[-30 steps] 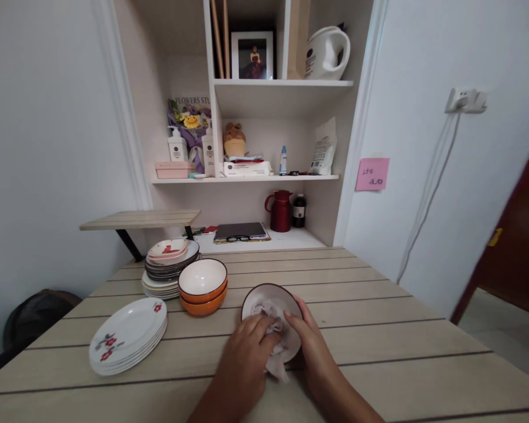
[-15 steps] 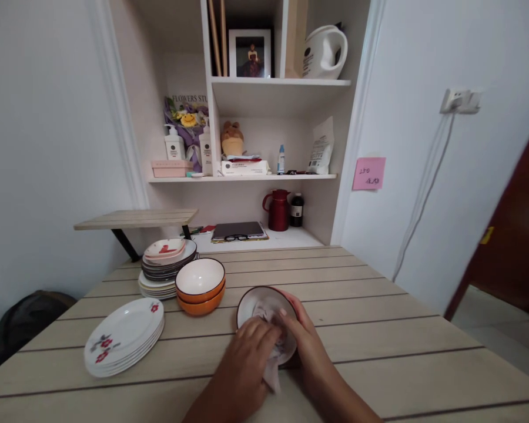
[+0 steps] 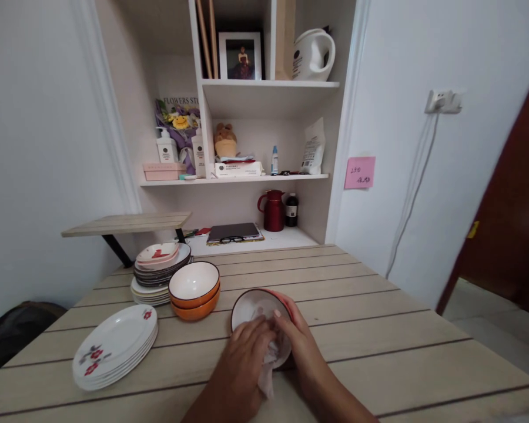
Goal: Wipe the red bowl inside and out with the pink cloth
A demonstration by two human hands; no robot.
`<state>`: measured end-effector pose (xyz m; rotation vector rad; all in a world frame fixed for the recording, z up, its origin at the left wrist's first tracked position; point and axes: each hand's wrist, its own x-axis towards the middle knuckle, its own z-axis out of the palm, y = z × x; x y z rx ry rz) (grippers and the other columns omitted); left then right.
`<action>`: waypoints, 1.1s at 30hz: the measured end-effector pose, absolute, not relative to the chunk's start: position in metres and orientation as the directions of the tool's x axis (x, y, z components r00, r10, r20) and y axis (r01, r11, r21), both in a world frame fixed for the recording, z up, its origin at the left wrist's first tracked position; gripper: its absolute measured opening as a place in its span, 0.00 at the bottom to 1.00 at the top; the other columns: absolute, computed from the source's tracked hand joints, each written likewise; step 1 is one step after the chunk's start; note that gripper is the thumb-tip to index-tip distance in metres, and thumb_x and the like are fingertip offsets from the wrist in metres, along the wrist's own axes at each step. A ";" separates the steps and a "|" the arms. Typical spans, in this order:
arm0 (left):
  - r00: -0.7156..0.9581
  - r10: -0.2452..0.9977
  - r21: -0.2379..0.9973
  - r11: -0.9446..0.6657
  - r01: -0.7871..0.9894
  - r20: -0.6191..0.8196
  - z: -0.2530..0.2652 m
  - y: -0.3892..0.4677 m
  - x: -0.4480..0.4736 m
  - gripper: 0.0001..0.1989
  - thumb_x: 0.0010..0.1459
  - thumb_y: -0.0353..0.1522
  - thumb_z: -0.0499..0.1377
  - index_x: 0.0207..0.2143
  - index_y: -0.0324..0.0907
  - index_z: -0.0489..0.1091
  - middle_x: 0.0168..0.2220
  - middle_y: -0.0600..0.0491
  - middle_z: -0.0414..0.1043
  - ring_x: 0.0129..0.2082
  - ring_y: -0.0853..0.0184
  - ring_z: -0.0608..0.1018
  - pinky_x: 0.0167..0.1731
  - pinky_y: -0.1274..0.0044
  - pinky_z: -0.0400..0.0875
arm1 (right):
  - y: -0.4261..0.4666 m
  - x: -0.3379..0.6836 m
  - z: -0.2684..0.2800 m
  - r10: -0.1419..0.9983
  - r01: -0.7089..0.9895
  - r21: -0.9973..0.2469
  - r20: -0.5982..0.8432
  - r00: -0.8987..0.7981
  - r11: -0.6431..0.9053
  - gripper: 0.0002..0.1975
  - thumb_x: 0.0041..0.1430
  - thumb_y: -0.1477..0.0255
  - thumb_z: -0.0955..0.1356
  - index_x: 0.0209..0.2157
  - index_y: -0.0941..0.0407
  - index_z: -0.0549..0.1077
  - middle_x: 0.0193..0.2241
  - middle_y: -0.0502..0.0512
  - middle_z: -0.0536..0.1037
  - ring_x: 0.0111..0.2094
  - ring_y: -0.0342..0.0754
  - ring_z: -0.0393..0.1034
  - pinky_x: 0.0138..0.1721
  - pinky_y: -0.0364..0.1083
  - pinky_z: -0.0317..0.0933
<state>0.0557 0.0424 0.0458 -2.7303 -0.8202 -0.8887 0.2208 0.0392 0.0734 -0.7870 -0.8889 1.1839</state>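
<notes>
Left hand [image 3: 242,358] pinches a cloth [image 3: 268,358] inside the bowl [image 3: 253,305]; right hand [image 3: 297,346] grips its rim.

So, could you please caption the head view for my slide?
Left hand wipes a cloth inside a bowl steadied by the right hand.

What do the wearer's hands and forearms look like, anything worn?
Both are bare: the left hand and right hand show no gloves, rings or watch, and no sleeves reach the visible forearms. Fingers are uncovered, nails short and unpainted as far as shows.
</notes>
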 end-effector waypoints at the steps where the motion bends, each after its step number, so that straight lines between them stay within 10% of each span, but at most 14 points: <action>1: 0.684 0.450 0.027 -0.845 0.533 0.574 0.048 0.042 0.056 0.43 0.48 0.20 0.54 0.68 0.37 0.56 0.66 0.40 0.67 0.67 0.56 0.68 0.64 0.59 0.65 | 0.039 0.221 0.073 0.977 -0.431 -0.878 0.162 0.138 0.207 0.24 0.54 0.58 0.76 0.52 0.48 0.78 0.48 0.54 0.84 0.51 0.58 0.74 0.57 0.53 0.62; 11: 0.714 0.266 -0.214 -0.836 0.506 0.648 0.040 0.060 0.059 0.04 0.65 0.34 0.66 0.42 0.47 0.74 0.54 0.56 0.80 0.59 0.62 0.74 0.67 0.64 0.54 | 0.039 0.227 0.080 0.986 -0.440 -0.884 0.122 0.111 0.159 0.26 0.49 0.53 0.78 0.48 0.50 0.80 0.47 0.57 0.84 0.50 0.61 0.74 0.56 0.56 0.62; 22: 0.633 0.065 -0.408 -0.713 0.571 0.772 0.041 0.058 0.064 0.11 0.71 0.28 0.55 0.36 0.40 0.76 0.51 0.46 0.80 0.53 0.58 0.80 0.58 0.64 0.71 | 0.041 0.234 0.075 0.992 -0.533 -0.842 0.017 0.121 0.080 0.35 0.45 0.63 0.80 0.56 0.47 0.74 0.54 0.57 0.81 0.54 0.63 0.75 0.52 0.56 0.67; 33: 0.513 0.157 -0.254 -0.726 0.639 0.844 0.048 0.060 0.065 0.17 0.76 0.29 0.48 0.46 0.36 0.77 0.40 0.46 0.83 0.40 0.61 0.85 0.42 0.68 0.83 | 0.035 0.216 0.080 0.999 -0.623 -0.782 0.019 -0.048 -0.015 0.46 0.47 0.74 0.77 0.67 0.49 0.61 0.46 0.56 0.84 0.43 0.54 0.77 0.42 0.49 0.68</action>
